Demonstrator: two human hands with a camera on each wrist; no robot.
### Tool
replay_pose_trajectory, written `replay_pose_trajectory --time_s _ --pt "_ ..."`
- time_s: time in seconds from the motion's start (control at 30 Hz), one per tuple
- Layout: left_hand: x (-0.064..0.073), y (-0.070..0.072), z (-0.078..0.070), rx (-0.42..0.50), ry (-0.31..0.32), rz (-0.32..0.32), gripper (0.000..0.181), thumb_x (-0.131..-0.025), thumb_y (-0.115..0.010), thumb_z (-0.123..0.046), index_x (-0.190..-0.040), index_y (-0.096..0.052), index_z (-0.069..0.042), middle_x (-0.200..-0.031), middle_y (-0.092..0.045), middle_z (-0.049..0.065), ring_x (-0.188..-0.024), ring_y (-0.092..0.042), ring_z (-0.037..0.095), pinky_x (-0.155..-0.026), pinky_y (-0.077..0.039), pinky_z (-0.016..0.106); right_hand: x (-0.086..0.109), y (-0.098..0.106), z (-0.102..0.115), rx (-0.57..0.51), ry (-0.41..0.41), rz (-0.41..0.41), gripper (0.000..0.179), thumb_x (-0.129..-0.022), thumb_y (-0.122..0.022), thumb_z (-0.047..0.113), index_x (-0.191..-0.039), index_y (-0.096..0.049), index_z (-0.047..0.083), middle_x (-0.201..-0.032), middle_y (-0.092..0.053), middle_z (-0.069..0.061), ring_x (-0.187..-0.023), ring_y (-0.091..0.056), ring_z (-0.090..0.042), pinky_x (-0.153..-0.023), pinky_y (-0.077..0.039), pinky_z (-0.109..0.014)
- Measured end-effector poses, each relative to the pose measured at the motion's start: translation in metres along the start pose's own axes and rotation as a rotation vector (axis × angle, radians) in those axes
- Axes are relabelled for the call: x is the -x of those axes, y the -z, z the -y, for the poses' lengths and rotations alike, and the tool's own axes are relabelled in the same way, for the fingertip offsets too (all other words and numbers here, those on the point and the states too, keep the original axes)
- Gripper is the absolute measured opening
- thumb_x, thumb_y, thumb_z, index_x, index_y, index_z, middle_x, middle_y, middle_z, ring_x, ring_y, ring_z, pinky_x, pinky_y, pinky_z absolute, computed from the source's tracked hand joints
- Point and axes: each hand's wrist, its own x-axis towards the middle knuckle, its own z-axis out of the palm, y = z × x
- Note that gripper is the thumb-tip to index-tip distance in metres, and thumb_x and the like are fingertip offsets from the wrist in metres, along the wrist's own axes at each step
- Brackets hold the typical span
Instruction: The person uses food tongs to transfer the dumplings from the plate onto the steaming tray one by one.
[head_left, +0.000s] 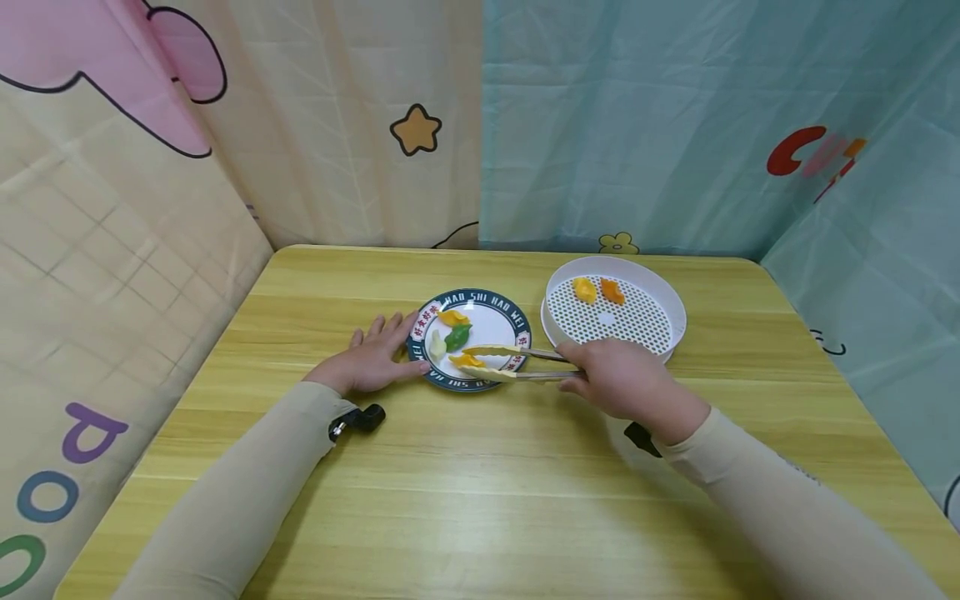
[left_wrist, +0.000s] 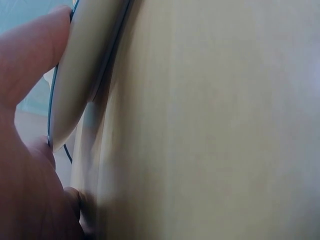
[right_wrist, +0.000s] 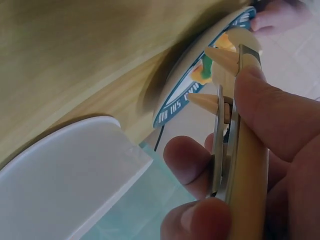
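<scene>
My left hand [head_left: 377,357] rests at the left edge of a plate [head_left: 498,323] with a dark blue lettered rim. Its fingers are spread, and the thumb touches the rim. My right hand [head_left: 621,377] grips metal tongs [head_left: 543,376] with pale yellow tips. Those tips reach over the plate, on either side of an orange-yellow dumpling-like piece [head_left: 467,361]; whether they squeeze it I cannot tell. Also on the plate lie a green piece [head_left: 457,337], a whitish piece [head_left: 437,345] and a yellow-orange piece [head_left: 453,317]. The right wrist view shows fingers and thumb curled round the tongs [right_wrist: 250,165].
A round white steamer tray [head_left: 651,312] with a perforated bottom stands right of the plate, behind my right hand. Inside it lie a yellow piece [head_left: 584,290] and an orange piece [head_left: 612,292]. The wooden table [head_left: 450,483] backs onto patterned curtains [head_left: 600,125].
</scene>
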Motion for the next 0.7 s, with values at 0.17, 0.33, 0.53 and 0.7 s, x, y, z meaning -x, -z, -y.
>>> replay_pose_trajectory --time_s 0.17,0.33,0.53,0.7 --pt "-0.0004 -0.0006 0.0003 0.001 0.003 0.000 0.112 -0.090 -0.052 -0.084 -0.171 0.004 -0.030 -0.177 0.006 0.020 -0.161 0.014 0.051 -0.123 0.011 0.076 -0.0014 0.0013 0.0021 0.030 -0.018 -0.004 0.051 -0.095 -0.078 0.040 -0.139 -0.067 0.017 -0.100 -0.076 -0.006 -0.084 -0.069 -0.023 -0.071 -0.059 -0.045" --pt "0.0003 -0.0009 -0.0005 -0.011 0.011 0.004 0.111 -0.092 -0.052 -0.082 -0.171 0.006 -0.030 -0.178 0.006 0.019 -0.161 0.014 0.050 -0.124 0.011 0.074 -0.0035 0.0038 0.0046 0.068 -0.020 -0.008 0.052 -0.094 -0.079 0.041 -0.139 -0.068 0.018 -0.099 -0.077 -0.007 -0.084 -0.070 -0.023 -0.067 -0.058 -0.044" --pt "-0.0002 -0.0007 -0.0013 -0.017 0.018 0.004 0.111 -0.091 -0.051 -0.083 -0.170 0.006 -0.030 -0.178 0.007 0.019 -0.161 0.015 0.049 -0.124 0.011 0.073 -0.0054 0.0055 0.0083 0.086 -0.026 0.007 0.046 -0.095 -0.078 0.041 -0.134 -0.068 0.018 -0.097 -0.077 -0.006 -0.081 -0.069 -0.022 -0.064 -0.058 -0.043" --pt "-0.0005 0.0001 -0.0009 -0.017 0.011 0.007 0.111 -0.091 -0.051 -0.083 -0.171 0.006 -0.030 -0.177 0.006 0.020 -0.161 0.014 0.050 -0.123 0.012 0.075 -0.0056 0.0050 0.0089 0.074 -0.031 0.017 0.045 -0.095 -0.078 0.040 -0.133 -0.070 0.017 -0.099 -0.077 -0.006 -0.083 -0.070 -0.022 -0.067 -0.059 -0.044"
